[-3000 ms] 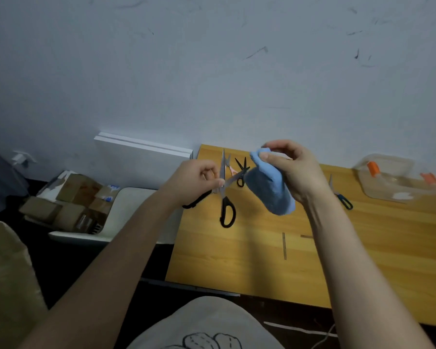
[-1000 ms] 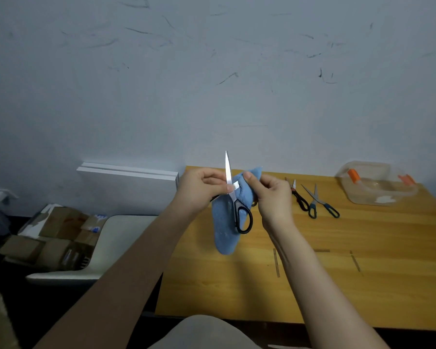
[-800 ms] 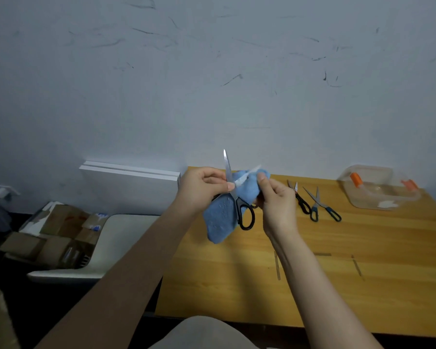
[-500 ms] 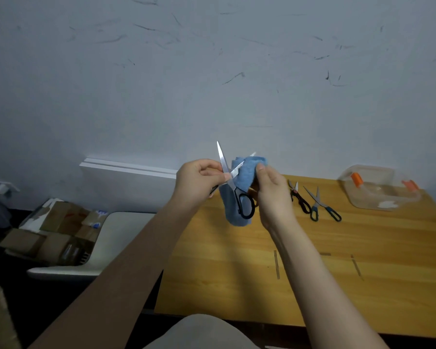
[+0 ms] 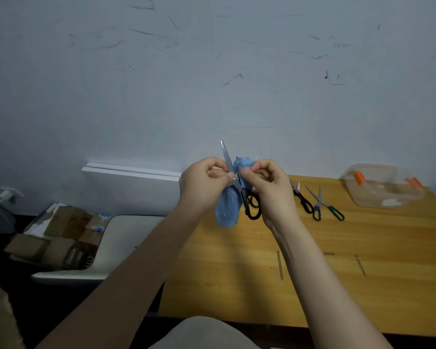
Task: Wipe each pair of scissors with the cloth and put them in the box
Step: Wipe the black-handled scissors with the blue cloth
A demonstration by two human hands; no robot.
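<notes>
Two hands meet at the centre of the frame, above a wooden table (image 5: 312, 273). At centre left, the left hand (image 5: 202, 182) pinches black-handled scissors (image 5: 251, 207) near the pivot, one blade pointing up. Touching it, the right hand (image 5: 269, 190) pinches a blue cloth (image 5: 225, 210) against the scissors; the cloth hangs down between both hands. Right of them, two more pairs of scissors (image 5: 322, 205) lie on the table. Farther right sits a clear plastic box (image 5: 370, 170) with orange clips.
</notes>
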